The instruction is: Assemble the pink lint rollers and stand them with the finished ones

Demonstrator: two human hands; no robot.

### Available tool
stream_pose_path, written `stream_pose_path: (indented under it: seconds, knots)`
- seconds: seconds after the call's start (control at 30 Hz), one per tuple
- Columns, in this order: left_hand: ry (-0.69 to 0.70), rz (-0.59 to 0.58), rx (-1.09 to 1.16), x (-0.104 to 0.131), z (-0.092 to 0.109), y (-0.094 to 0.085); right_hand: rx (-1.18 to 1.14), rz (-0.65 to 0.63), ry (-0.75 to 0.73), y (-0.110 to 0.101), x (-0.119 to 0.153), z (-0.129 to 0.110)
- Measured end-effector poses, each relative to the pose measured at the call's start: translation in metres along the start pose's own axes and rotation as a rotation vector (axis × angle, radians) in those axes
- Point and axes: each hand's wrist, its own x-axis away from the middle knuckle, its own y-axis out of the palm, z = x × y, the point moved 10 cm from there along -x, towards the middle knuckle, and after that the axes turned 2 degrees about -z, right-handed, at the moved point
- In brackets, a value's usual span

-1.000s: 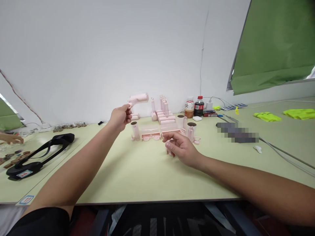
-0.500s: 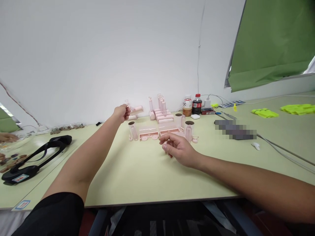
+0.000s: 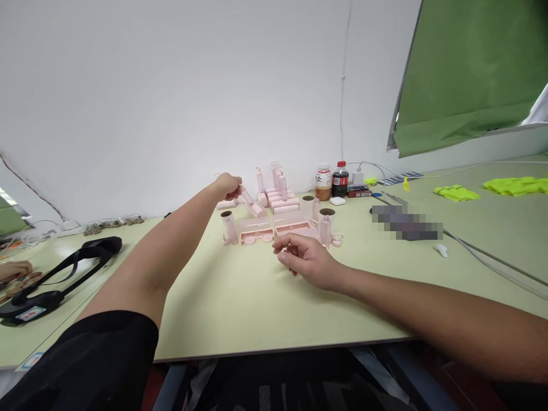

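My left hand (image 3: 230, 186) reaches to the back of the table, its fingers pinched at the upper end of a tilted pink tube (image 3: 247, 197). The tube leans toward a pink cylinder (image 3: 257, 210) at its lower end; whether the two are joined I cannot tell. My right hand (image 3: 309, 260) hovers or rests near the front of the pink trays, fingers loosely curled and apart, nothing visible in it. Just beyond it lie a pink tray (image 3: 295, 226) and a smaller tray with round pink pieces (image 3: 257, 236). Clear pink tubes (image 3: 325, 231) stand beside dark-topped cylinders (image 3: 226, 215).
Behind are several pink cylinders (image 3: 286, 203), some with upright tubes. A cola bottle (image 3: 340, 180) and a white-labelled jar (image 3: 323, 184) stand at the wall. A black strapped headset (image 3: 64, 279) lies left; another person's hand (image 3: 15, 270) shows beyond. Cables (image 3: 492, 262) cross the right side.
My left hand has moved right, and the pink tube and cylinder by it have changed from nearly level to tilted, lower end to the right. My right hand has barely moved.
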Motion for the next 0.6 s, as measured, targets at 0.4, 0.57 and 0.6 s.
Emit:
stream_pose_path:
  seconds: [0.4,0.57,0.6]
  knots:
    - [0.073,0.06,-0.181,-0.037,0.026,0.02,0.025,-0.014,0.008,0.002,-0.001,-0.004]
    - [0.136,0.059,-0.152,-0.039,0.033,0.038,0.013,-0.033,-0.002,0.005,-0.001,-0.004]
    - [0.154,0.055,-0.153,-0.038,0.034,0.041,0.012,-0.035,-0.001,0.005,-0.001,-0.004]
